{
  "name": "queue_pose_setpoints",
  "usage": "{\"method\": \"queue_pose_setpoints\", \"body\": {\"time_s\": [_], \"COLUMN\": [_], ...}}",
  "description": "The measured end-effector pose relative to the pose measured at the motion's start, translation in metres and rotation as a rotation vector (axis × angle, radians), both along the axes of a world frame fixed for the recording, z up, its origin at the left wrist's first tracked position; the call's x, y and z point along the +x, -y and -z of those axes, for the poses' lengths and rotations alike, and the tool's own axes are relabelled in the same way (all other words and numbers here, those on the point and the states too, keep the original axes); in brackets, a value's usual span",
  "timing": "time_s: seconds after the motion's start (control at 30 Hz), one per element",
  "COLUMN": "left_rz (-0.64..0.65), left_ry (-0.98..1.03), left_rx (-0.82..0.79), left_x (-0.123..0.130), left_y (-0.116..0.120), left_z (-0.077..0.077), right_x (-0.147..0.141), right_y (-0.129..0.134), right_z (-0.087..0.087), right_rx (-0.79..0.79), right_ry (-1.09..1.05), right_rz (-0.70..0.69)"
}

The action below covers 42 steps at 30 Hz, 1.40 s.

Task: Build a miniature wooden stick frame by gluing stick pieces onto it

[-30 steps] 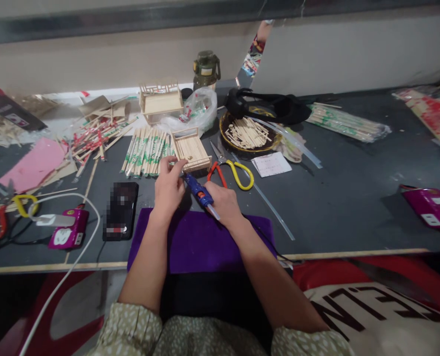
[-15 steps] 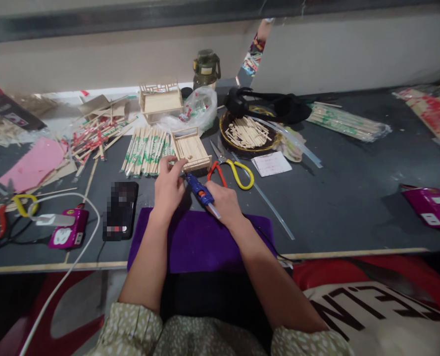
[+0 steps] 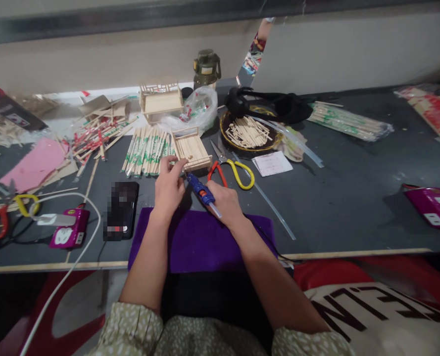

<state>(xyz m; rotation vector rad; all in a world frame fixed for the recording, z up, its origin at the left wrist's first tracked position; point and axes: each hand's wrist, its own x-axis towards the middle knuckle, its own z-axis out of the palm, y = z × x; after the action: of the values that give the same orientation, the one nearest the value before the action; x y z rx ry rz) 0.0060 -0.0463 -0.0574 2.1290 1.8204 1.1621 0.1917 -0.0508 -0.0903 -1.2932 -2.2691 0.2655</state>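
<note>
A small bed-like frame of wooden sticks point(image 3: 192, 147) stands on the dark table in front of me. My left hand point(image 3: 170, 183) is at its near left corner, thumb and fingertips bent against the sticks; what lies between the tips is partly hidden. My right hand point(image 3: 224, 201) is wrapped round a blue hot glue gun point(image 3: 202, 191) with a clear glue stick out of its back end. The gun's nozzle points at the frame's near left leg, close to my left fingers. Scissors point(image 3: 238, 174) with one red and one yellow handle lie just right of the gun.
Wrapped chopsticks point(image 3: 145, 151) lie left of the frame, a phone point(image 3: 121, 210) nearer me. A basket of cut sticks point(image 3: 247, 133) stands right, beside folded paper point(image 3: 272, 163). Behind are a second stick model point(image 3: 161, 103) and a bottle point(image 3: 207, 66). A purple cloth point(image 3: 205, 247) covers the near edge.
Hardly anything differs. The whole view has shifted very slightly; both hands, the glue gun and the stick frame keep their places relative to each other.
</note>
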Motion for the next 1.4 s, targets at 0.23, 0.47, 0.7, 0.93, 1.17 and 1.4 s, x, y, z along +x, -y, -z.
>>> {"method": "queue_pose_setpoints", "body": {"time_s": [0.23,0.47,0.7,0.93,1.17,1.4], "left_rz": [-0.004,0.001,-0.005,0.001,-0.005,-0.007], "left_ry": [-0.017,0.005,-0.019,-0.010,-0.015,-0.026], "left_rx": [-0.003,-0.011,0.006,0.005,-0.046,-0.032], "left_x": [-0.0006,-0.0004,-0.0002,0.0003,0.0004,-0.0006], "left_y": [0.0001,-0.0002,0.0000,0.0005,0.0009,0.0001], "left_z": [0.0000,0.0001,-0.0005,-0.0012,-0.0033,-0.0013], "right_x": [0.0002,0.0011,0.0019,0.0012,0.0005,0.0014], "right_y": [0.0002,0.0010,0.0010,0.0011,0.0006,0.0004], "right_z": [0.0000,0.0026,0.0029,0.0016,0.0056,0.0059], "right_rx": [-0.034,-0.031,-0.013,-0.003,0.046,0.056], "right_ry": [0.002,-0.005,-0.004,0.001,-0.006,0.004], "right_rz": [0.014,0.025,-0.012,-0.012,0.017,0.027]}}
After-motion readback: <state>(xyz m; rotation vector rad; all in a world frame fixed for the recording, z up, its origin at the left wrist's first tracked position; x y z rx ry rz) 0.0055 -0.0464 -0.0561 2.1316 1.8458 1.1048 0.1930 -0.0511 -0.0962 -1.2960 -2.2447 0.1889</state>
